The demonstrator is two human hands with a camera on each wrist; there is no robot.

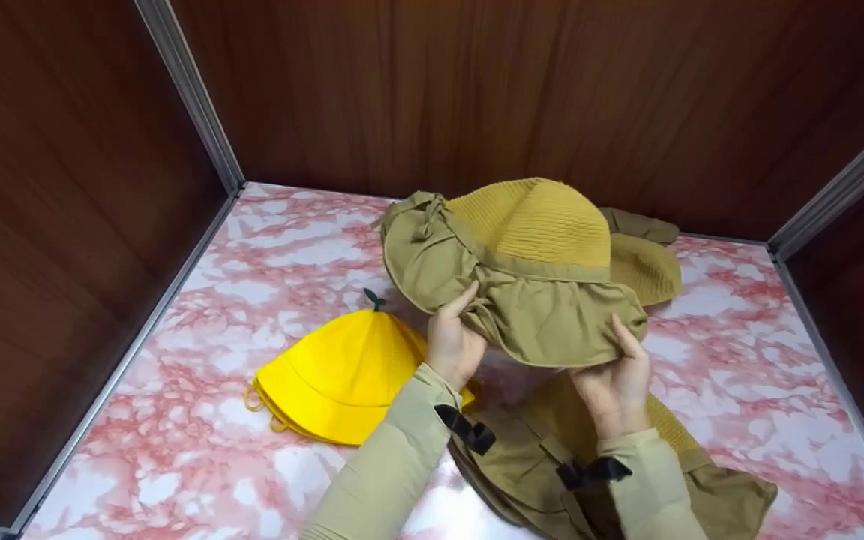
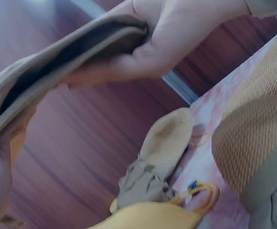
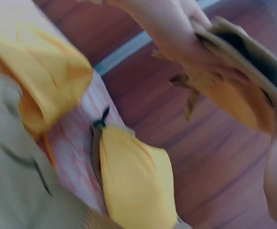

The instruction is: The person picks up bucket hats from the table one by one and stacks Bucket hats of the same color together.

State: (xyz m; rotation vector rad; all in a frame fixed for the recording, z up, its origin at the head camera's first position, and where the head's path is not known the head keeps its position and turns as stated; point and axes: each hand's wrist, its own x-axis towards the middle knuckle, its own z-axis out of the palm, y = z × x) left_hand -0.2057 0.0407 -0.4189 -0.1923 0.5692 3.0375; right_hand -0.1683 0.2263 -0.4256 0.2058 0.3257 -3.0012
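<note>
Both hands hold a sun hat (image 1: 544, 225) with a ribbed mustard crown and a gathered khaki brim, raised above the tabletop. My left hand (image 1: 456, 345) pinches the brim's near edge, thumb on top. Farther right along the same brim, my right hand (image 1: 616, 382) grips it, thumb also on top. In the left wrist view the brim (image 2: 57, 71) is seen edge-on, its layers parted over a dark gap. A bow of khaki fabric sits at the hat's left side. Below the hands lies another khaki sun hat (image 1: 529, 442), partly covered by my right forearm.
Left of the hands, a yellow bucket hat (image 1: 342, 375) with a green sprout rests on the pink-marbled tabletop (image 1: 199, 360). Another mustard-and-khaki hat (image 1: 653, 270) lies behind the held one. The right wrist view shows another yellow hat (image 3: 136, 176). Brown wood-grain panels (image 1: 372, 90) enclose three sides.
</note>
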